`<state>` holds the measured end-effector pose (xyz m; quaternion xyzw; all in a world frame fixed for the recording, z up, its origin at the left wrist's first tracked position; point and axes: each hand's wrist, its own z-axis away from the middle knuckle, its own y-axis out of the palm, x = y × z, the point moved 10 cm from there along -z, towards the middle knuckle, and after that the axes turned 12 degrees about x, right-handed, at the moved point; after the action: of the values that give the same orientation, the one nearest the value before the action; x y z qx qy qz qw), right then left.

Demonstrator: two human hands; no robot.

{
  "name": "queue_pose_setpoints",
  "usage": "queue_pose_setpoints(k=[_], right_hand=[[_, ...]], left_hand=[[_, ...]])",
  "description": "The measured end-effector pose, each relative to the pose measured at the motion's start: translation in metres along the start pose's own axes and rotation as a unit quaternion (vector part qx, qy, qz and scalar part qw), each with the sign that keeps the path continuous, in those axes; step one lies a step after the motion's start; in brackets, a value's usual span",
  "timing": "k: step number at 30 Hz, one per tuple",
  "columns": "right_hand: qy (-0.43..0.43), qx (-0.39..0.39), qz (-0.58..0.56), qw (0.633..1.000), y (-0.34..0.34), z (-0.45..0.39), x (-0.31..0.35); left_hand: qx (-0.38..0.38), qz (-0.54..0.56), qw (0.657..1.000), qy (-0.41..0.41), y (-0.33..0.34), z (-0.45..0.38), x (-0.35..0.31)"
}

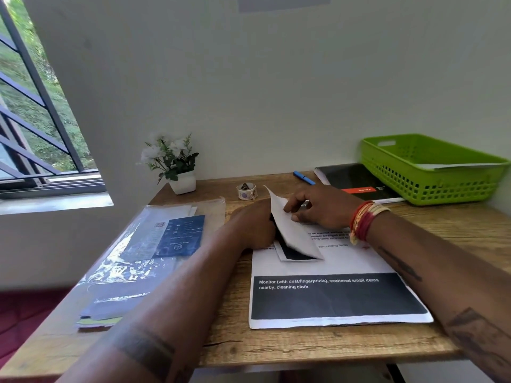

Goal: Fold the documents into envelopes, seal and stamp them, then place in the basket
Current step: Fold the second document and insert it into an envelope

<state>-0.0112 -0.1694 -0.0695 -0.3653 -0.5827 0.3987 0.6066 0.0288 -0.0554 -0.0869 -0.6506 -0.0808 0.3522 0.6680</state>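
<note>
A white envelope point(290, 228) stands tilted on edge at the middle of the wooden desk, with a folded printed document point(293, 254) sticking out of its lower end. My right hand point(318, 210) pinches the envelope's upper part from the right. My left hand point(253, 228) grips it from the left, fingers hidden behind the paper. Under them lies a stack of printed documents point(331, 297) with a black band of white text. A roll of stamp stickers point(246, 191) sits behind the hands. The green basket point(431, 186) at the back right holds a white envelope point(453, 165).
A clear plastic pack of envelopes point(154, 252) with a blue label lies on the desk's left side. A potted white-flowered plant point(177, 167) stands at the back left. A blue pen point(304, 178) and a black notebook point(356, 181) lie beside the basket. A window is at left.
</note>
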Motion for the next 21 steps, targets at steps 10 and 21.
queue_pose_setpoints(k=[10,21], right_hand=[[0.014,0.011,0.053,0.998,0.003,0.001,0.011],[0.014,0.03,0.066,0.997,0.005,0.001,0.012]], left_hand=[[-0.047,0.113,0.987,-0.1,-0.012,0.002,0.038],[-0.026,-0.002,0.995,-0.097,-0.008,-0.002,0.033]])
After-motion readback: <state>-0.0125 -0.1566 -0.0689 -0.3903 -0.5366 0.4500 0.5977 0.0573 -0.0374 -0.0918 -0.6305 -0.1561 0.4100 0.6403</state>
